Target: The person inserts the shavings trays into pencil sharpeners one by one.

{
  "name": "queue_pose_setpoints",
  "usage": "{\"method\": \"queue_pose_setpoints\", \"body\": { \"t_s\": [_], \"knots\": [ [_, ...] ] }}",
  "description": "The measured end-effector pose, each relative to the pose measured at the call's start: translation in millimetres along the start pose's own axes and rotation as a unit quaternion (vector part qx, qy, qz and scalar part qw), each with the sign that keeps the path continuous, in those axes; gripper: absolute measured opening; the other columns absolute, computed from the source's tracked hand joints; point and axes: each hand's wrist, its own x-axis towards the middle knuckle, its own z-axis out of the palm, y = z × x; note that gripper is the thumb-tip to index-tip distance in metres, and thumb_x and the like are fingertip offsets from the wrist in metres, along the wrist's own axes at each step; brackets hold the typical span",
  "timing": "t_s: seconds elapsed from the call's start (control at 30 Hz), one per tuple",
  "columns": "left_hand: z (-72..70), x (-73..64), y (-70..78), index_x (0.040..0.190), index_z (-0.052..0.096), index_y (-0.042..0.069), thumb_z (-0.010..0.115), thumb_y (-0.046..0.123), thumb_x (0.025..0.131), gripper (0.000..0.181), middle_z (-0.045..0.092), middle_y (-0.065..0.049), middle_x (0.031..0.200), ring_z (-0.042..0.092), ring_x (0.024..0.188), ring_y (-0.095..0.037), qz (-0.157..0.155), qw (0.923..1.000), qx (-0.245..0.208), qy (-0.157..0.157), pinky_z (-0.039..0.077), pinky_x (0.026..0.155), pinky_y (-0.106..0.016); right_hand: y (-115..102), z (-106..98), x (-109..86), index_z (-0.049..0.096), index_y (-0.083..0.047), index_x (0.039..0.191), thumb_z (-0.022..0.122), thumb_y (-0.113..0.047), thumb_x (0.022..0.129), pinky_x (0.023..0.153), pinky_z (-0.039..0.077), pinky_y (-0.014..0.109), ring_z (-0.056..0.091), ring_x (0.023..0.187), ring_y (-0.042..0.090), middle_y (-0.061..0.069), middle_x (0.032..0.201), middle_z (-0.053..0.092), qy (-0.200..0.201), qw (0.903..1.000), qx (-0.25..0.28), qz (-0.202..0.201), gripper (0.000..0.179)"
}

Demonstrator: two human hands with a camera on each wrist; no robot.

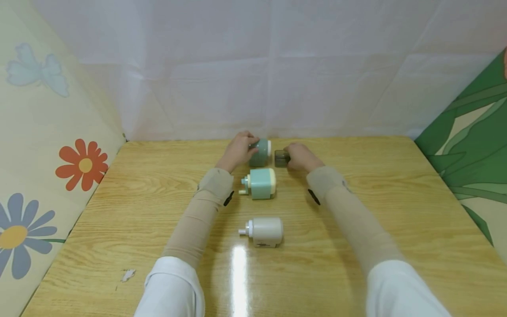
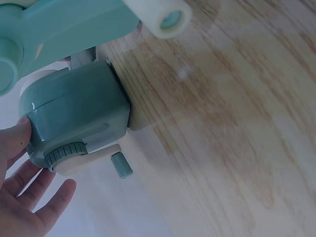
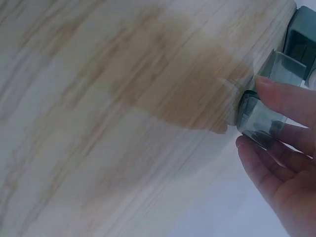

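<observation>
Toward the back of the table a dark green hand-crank pencil sharpener (image 1: 259,153) lies with its crank side to the left. My left hand (image 1: 239,150) grips it at that end, thumb on one side and fingers on the other. Its crank (image 2: 94,159) shows in the left wrist view. Just to the right, my right hand (image 1: 299,157) pinches a clear smoky shavings drawer (image 3: 264,111) between thumb and fingers. The drawer is apart from the sharpener in the head view. Nearest in front lies a mint green pencil sharpener (image 1: 261,183) with a cream end.
A beige pencil sharpener (image 1: 267,230) with a white collar lies closer to the front of the wooden table (image 1: 376,211). A white sheet (image 1: 269,88) hangs behind the back edge. A torn pale patch (image 1: 128,275) marks the table at front left.
</observation>
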Motion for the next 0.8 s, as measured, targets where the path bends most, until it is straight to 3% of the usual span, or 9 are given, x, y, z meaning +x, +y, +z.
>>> {"method": "queue_pose_setpoints", "body": {
  "t_s": [0.8],
  "knots": [
    [-3.1,-2.3,1.7,0.129,0.051,0.005,0.057,0.02,0.091,0.041,0.052,-0.01,0.119,0.047,0.11,-0.022,0.005,1.0,0.002,-0.004,0.043,0.09,-0.029,-11,3,9.9,0.047,0.014,0.122,0.064,0.001,0.074,0.101,0.033,0.047,0.042,0.117,0.042,0.029,0.123,0.049,0.002,1.0,-0.001,-0.009,0.053]
  ]
}}
